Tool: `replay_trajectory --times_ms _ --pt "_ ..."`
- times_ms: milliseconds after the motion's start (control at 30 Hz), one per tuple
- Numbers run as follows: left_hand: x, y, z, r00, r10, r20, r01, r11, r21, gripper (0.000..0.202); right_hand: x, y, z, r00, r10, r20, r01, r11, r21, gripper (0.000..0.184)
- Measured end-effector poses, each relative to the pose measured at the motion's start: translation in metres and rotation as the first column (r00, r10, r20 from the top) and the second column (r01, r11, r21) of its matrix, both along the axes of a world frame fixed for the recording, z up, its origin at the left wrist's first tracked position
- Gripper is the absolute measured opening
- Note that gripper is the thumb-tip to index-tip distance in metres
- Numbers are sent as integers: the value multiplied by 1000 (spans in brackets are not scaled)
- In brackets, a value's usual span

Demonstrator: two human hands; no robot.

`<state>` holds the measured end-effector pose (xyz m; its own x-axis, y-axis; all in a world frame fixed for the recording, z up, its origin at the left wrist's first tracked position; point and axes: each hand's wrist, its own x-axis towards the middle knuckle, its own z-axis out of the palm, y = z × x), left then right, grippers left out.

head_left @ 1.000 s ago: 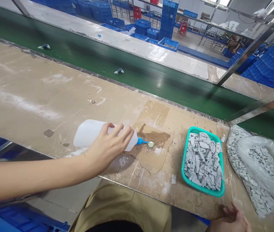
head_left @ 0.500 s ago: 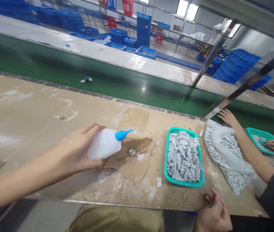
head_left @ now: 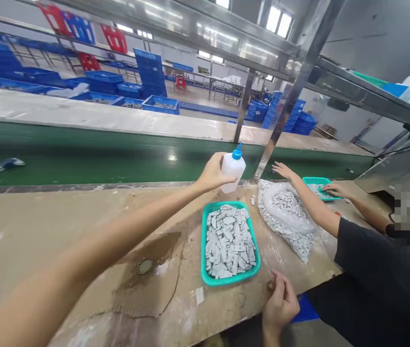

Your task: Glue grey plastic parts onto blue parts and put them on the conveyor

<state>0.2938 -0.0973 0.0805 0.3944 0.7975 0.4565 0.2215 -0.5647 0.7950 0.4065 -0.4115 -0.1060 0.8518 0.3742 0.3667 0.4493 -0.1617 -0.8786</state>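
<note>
My left hand [head_left: 212, 174] is wrapped around a translucent white squeeze bottle [head_left: 233, 167] with a blue nozzle cap. The bottle is almost upright, just behind a green basket [head_left: 203, 250] piled with small grey-white pieces [head_left: 229, 241]. In front of that basket, at the table's near edge, my right hand [head_left: 280, 301] has its fingers curled together. Whatever they may pinch is too small or hidden to make out. Left of the basket, a small round metal cap [head_left: 144, 266] lies on a wet-stained piece of cardboard [head_left: 136, 296].
A plastic bag of grey pieces [head_left: 288, 212] lies to the right. Beyond it a co-worker's arm [head_left: 315, 205] reaches toward the green conveyor belt [head_left: 118, 156], the other hand in a second green basket [head_left: 315, 180]. Metal posts [head_left: 277, 130] rise behind the table.
My left hand has carried the bottle from above the cardboard to behind the basket, turning it from tilted to nearly upright. The camera view has swung right. My right hand stays curled.
</note>
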Motion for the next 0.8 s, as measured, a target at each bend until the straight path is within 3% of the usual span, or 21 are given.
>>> replay_trajectory --times_ms 133,300,600,733,800 --pt "54 23 -35 999 -32 2 32 997 -72 63 0 1 4 999 -48 -2 48 995 88 50" --pt "77 28 -56 997 -79 3 78 987 -140 62 -4 2 12 999 -47 -7 48 989 141 49" --pt "76 27 -55 977 -211 -17 201 949 -243 73 -3 4 9 999 -34 -15 35 989 146 41" --pt "72 17 -49 984 -170 -56 149 951 -269 89 -6 1 7 1000 -24 5 23 987 157 42" --pt "52 1 -41 990 -127 -65 105 958 -268 88 -5 0 10 999 -31 18 28 987 160 39"
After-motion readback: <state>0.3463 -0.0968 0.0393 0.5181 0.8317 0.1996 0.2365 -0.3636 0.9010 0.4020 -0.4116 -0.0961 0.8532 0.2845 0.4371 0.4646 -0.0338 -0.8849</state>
